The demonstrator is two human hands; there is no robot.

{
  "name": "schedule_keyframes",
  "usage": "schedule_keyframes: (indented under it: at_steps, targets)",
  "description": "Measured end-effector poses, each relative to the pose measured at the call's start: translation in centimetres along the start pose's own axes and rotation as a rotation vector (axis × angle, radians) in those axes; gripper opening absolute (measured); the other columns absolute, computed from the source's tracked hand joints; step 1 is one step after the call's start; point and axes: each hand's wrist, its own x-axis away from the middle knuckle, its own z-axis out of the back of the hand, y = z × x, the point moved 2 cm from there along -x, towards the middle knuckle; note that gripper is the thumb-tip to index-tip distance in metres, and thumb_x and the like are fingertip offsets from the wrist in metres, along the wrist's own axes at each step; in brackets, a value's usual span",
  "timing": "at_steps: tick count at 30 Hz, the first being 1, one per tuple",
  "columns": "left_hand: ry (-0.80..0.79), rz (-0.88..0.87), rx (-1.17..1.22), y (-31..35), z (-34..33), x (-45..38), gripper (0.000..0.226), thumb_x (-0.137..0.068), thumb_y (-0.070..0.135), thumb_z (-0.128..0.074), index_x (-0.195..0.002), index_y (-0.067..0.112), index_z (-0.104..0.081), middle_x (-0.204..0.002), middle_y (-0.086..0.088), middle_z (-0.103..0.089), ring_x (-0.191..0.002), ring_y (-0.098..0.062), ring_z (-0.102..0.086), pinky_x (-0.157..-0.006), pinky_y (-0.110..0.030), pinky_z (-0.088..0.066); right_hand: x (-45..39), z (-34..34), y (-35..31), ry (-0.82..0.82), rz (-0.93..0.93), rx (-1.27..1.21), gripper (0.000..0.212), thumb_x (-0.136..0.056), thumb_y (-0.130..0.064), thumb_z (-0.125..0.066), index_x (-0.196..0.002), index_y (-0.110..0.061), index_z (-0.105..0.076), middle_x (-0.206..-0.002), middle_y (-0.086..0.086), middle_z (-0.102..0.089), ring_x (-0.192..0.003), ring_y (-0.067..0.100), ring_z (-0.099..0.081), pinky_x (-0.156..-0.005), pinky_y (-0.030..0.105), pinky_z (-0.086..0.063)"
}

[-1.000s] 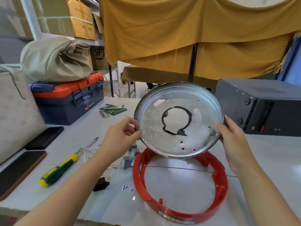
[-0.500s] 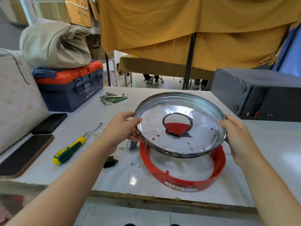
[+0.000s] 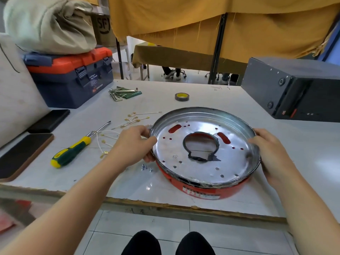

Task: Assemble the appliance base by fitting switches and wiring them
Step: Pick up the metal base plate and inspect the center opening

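A round silver metal pan (image 3: 200, 129) with a large centre hole and several small holes lies flat on top of a red plastic ring (image 3: 202, 192) near the table's front edge. My left hand (image 3: 132, 146) grips the pan's left rim, thumb over the edge. My right hand (image 3: 270, 151) holds the right rim the same way. Short white wires with gold terminals (image 3: 134, 118) lie to the left of the pan. Small silver screws (image 3: 146, 168) sit just left of the red ring.
A green and yellow screwdriver (image 3: 73, 151) lies left. A blue and orange toolbox (image 3: 73, 78) with a cloth bag on it stands back left. A tape roll (image 3: 181, 96) and hex keys (image 3: 123, 93) lie behind. A black box (image 3: 294, 89) stands right. Two dark slabs (image 3: 24, 153) lie far left.
Both hands have lowered the metal pan from an upright tilt in the air down flat onto the red ring. The camera has tipped downwards.
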Motion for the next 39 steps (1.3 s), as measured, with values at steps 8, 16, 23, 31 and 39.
schedule_keyframes:
  at_steps: [8,16,23,31,39]
  targets:
    - [-0.007,-0.009,-0.032,0.3,-0.5,-0.4,0.008,-0.086,0.019,-0.057,-0.079,0.014,-0.055,-0.044,0.004,-0.061,-0.036,-0.008,-0.056,-0.039,-0.01,-0.038,-0.6,0.9,0.9,-0.062,-0.056,-0.031,0.035,-0.081,0.004,-0.043,-0.1,-0.017,-0.065,-0.074,-0.005,-0.068,-0.056,0.002,-0.062,-0.048,0.018,-0.048]
    - [0.033,-0.09,-0.263,1.1,-0.6,-0.3,0.008,-0.086,0.026,-0.053,-0.078,0.024,-0.055,-0.078,0.001,-0.07,-0.047,-0.007,-0.061,-0.053,-0.022,-0.043,-0.5,1.0,1.6,-0.086,-0.114,-0.116,0.037,-0.082,0.002,-0.044,-0.103,-0.022,-0.064,-0.081,0.001,-0.067,-0.058,0.006,-0.063,-0.051,0.022,-0.05]
    - [0.229,-0.181,-0.029,2.0,-0.6,-0.5,0.01,-0.085,0.024,-0.056,-0.085,0.035,-0.056,-0.085,0.023,-0.064,-0.056,-0.007,-0.06,-0.061,-0.029,-0.047,-0.8,0.9,0.4,-0.054,0.07,-0.204,0.045,-0.083,0.002,-0.044,-0.105,-0.033,-0.061,-0.083,-0.013,-0.067,-0.068,0.004,-0.062,-0.052,0.017,-0.051]
    - [0.31,-0.228,0.3,2.3,-1.6,-0.2,0.012,-0.091,0.019,-0.056,-0.099,0.028,-0.058,-0.087,0.0,-0.07,-0.076,-0.029,-0.064,-0.065,-0.046,-0.056,-1.1,0.4,0.3,-0.023,0.162,-0.38,0.052,-0.071,0.0,-0.046,-0.108,-0.034,-0.061,-0.092,-0.005,-0.064,-0.071,0.013,-0.058,-0.053,0.023,-0.05]
    - [0.318,-0.305,0.364,1.6,-2.1,0.2,0.016,-0.087,0.012,-0.061,-0.091,0.027,-0.058,-0.081,0.019,-0.063,-0.061,0.003,-0.052,-0.057,-0.01,-0.042,-1.1,0.5,0.4,0.045,0.202,-0.375,0.052,-0.073,0.008,-0.04,-0.1,-0.031,-0.06,-0.085,-0.003,-0.062,-0.068,0.014,-0.057,-0.049,0.021,-0.046]
